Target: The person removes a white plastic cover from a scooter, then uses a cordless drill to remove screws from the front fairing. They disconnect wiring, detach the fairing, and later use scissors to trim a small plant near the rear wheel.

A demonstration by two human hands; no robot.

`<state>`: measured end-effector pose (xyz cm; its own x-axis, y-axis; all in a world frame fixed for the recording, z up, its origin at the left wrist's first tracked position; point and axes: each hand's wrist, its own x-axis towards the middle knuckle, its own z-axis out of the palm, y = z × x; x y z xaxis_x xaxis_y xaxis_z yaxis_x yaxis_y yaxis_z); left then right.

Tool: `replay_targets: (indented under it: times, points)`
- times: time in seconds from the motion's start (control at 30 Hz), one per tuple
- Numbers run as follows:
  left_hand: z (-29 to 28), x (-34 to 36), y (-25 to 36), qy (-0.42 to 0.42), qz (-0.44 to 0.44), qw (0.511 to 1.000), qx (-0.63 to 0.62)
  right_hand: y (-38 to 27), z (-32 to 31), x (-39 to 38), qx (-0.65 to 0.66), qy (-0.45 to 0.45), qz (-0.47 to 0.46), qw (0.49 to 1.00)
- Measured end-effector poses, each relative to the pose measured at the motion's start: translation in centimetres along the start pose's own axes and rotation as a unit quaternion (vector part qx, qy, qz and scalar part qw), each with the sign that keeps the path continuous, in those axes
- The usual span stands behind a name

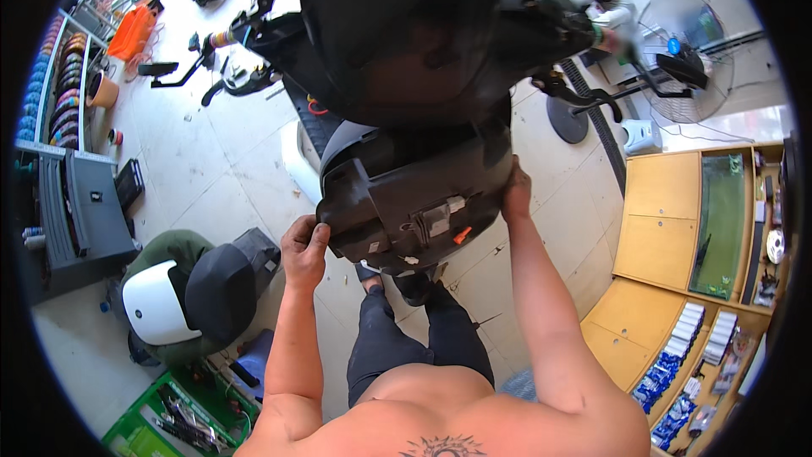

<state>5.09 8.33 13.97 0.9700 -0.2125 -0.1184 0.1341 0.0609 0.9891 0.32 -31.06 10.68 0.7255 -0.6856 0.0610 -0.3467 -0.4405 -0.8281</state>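
A large black plastic scooter panel (397, 195) is held in front of my legs, beneath the scooter's black front cover (397, 34). On its near face sit small pale connectors and an orange plug (462, 236). My left hand (304, 247) grips its left edge, the thumb pressed against the rim. At the opposite edge my right hand (517, 190) is closed round the side, its fingertips partly hidden behind the panel. Above, the handlebar with brake levers (224, 86) stretches to both sides.
A seat with white and black shells (199, 292) stands at left, near a green crate (173, 415) of tools. Wooden cabinets (660, 203) line the right, with several blue-and-white packs. A standing fan (689, 55) and an orange bin (133, 32) are farther off.
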Motion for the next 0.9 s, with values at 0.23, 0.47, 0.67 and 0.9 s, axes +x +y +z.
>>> replay_targets:
  times: [0.23, 0.47, 0.67, 0.9]
  points:
    - [-1.2, -1.1, 0.3, 0.078, -0.092, 0.992, -0.04, 4.6, -8.9, -5.7, -0.138, -0.084, 0.054, 0.985]
    - [-9.1, -11.8, -8.2, -0.06, -0.383, 0.909, 0.152, 23.4, -30.9, -22.9, -0.32, -0.343, 0.29, 0.834]
    - [-1.5, -20.0, -5.8, 0.01, -0.573, 0.81, 0.128, 33.0, -35.5, -24.1, -0.103, -0.21, 0.678, 0.697]
    - [20.5, -17.0, 0.0, -0.048, -0.508, 0.855, 0.09, 33.1, -29.5, -2.8, 0.063, -0.174, 0.353, 0.917]
